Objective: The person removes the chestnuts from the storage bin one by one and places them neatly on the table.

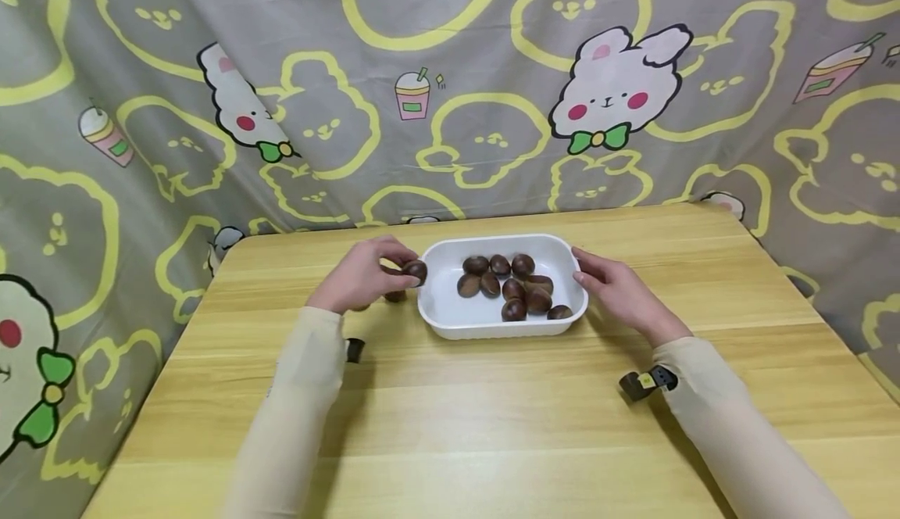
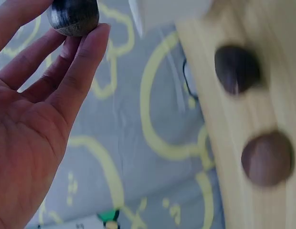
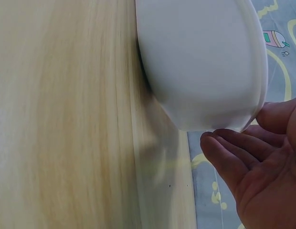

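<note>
A brown chestnut [image 1: 415,271] is pinched between the thumb and fingers of my left hand [image 1: 362,273], just beside the left rim of a white tray [image 1: 439,327]. In the left wrist view that chestnut [image 2: 74,16] shows dark at the fingertips. Two loose chestnuts lie on the table below this hand, a dark one [image 2: 237,70] and a browner one [image 2: 268,159]. Inside the tray sit several chestnuts [image 1: 513,310], mostly towards the middle and right. My right hand [image 1: 622,292] holds the tray's right end, thumb at the rim and fingertips against the outer wall.
Everything stands on a light wooden table [image 1: 457,425]. A grey curtain [image 1: 394,159] with yellow outlines and cartoon rabbits hangs behind the table's far edge. Small dark devices [image 1: 636,384] are worn at both wrists, over cream sleeves [image 1: 295,402].
</note>
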`<state>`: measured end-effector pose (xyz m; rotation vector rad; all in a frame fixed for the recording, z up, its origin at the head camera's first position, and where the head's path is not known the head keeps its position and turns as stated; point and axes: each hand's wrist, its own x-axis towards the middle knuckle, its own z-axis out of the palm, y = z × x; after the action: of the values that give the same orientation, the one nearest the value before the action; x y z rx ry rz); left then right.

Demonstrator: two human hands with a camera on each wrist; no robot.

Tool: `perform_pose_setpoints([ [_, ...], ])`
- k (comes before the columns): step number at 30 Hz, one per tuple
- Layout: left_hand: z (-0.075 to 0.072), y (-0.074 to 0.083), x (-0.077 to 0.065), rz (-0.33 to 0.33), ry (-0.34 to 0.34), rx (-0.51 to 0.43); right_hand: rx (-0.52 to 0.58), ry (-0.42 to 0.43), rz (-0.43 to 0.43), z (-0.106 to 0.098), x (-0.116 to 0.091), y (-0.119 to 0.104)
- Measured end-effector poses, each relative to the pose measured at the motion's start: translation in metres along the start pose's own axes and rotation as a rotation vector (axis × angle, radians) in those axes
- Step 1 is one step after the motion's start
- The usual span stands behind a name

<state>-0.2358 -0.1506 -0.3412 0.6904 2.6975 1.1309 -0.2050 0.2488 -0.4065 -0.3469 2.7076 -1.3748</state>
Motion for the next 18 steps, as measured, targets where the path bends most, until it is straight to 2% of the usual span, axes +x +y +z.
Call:
perform_pose_setpoints([
  [5, -0.030, -0.013, -0.021, -0.070, 0.062, 0.040, -0.016, 0.000, 0.005, 0.001, 0.001, 0.000],
  [10, -0.052, -0.036, -0.043, -0.182, 0.131, 0.053, -0.011, -0.005, -0.005, 0.000, 0.000, 0.000],
  [14, -0.063, -0.056, -0.058, -0.252, 0.163, 0.036, 0.000, 0.001, -0.009, 0.000, 0.001, 0.001],
  [18, -0.067, -0.072, -0.067, -0.298, 0.170, 0.009, 0.004, 0.005, -0.014, 0.001, 0.001, 0.002],
])
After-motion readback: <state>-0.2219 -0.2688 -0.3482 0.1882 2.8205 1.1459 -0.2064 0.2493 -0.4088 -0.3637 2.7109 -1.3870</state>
